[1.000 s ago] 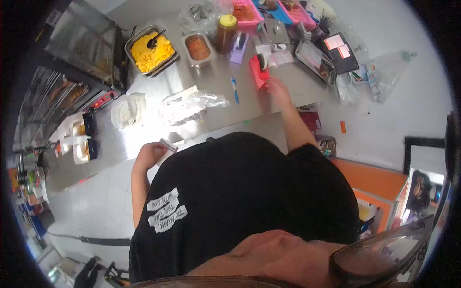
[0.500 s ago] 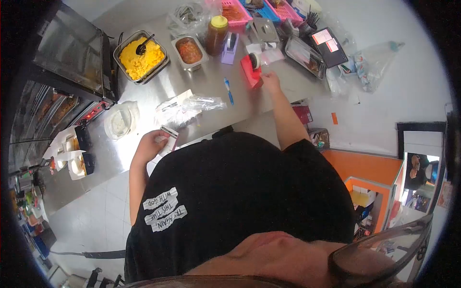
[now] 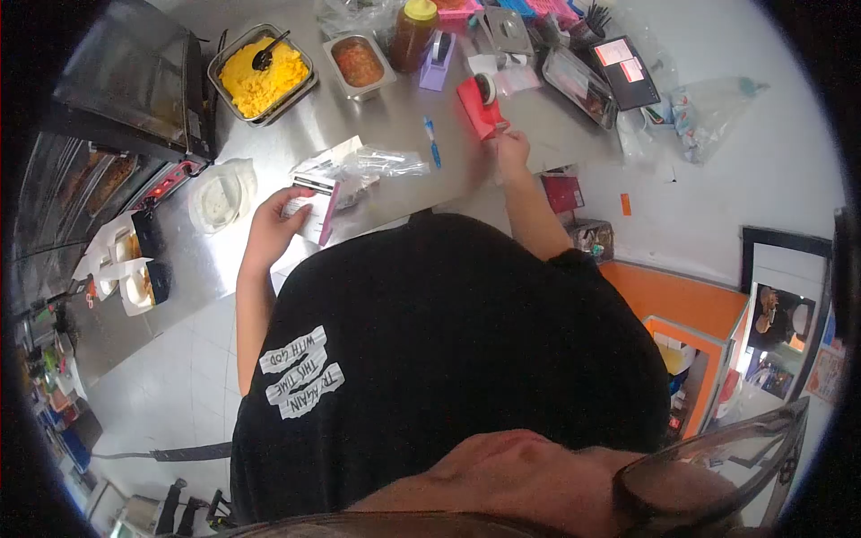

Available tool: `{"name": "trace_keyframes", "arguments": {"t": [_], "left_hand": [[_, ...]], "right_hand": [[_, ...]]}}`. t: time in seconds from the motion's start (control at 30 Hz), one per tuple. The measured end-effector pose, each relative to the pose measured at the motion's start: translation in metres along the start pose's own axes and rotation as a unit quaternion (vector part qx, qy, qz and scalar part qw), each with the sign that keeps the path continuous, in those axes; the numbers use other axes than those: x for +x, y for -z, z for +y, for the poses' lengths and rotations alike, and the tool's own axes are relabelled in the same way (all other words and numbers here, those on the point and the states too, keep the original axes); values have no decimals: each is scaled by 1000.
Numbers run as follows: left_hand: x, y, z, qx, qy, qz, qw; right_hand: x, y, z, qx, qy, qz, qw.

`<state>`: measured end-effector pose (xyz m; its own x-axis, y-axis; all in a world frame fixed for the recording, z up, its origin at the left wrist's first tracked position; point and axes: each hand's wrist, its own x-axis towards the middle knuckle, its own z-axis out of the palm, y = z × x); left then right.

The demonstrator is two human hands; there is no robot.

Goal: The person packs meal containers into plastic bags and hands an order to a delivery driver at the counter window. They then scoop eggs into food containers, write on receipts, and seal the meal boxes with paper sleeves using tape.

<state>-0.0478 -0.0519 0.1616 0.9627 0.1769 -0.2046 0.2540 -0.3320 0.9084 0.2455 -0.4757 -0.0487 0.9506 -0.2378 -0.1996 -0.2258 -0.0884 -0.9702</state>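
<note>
My left hand grips a small printed white box with a magenta edge, thumb on its face. It is held over the counter's near edge, beside a clear plastic bag and white paper. My right hand is closed in a pinch at the front end of a red tape dispenser. A faint strip of clear tape seems to run from the fingers, though it is hard to see. Between my hands lies a blue pen.
On the steel counter stand a pan of yellow food with a black spoon, a pan of salsa, a sauce bottle and a purple tape dispenser. Open food boxes sit at left, near a glass-fronted warmer.
My left hand has lifted the white box up and away from my body, showing more of its face. My right hand stays pinched at the red dispenser; the camera view has shifted slightly.
</note>
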Motion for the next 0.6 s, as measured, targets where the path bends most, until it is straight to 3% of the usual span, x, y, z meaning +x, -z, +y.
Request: {"name": "trace_keyframes", "arguments": {"t": [0.13,0.33,0.43,0.53,0.6], "left_hand": [[1,-1,2,-56,27,-4,998],[-4,1,-9,-68,33,-19,997],[-4,0,-5,-52,38,-18,998],[-12,4,-6,-64,41,-23,997],[-9,3,-1,-72,41,-20,996]], "right_hand": [[-28,12,-39,-132,152,-29,979],[-25,20,-53,17,157,-136,978],[-35,21,-62,-17,150,-133,979],[-27,25,-33,-169,183,-97,964],[-20,14,-16,-194,236,-45,951]]}}
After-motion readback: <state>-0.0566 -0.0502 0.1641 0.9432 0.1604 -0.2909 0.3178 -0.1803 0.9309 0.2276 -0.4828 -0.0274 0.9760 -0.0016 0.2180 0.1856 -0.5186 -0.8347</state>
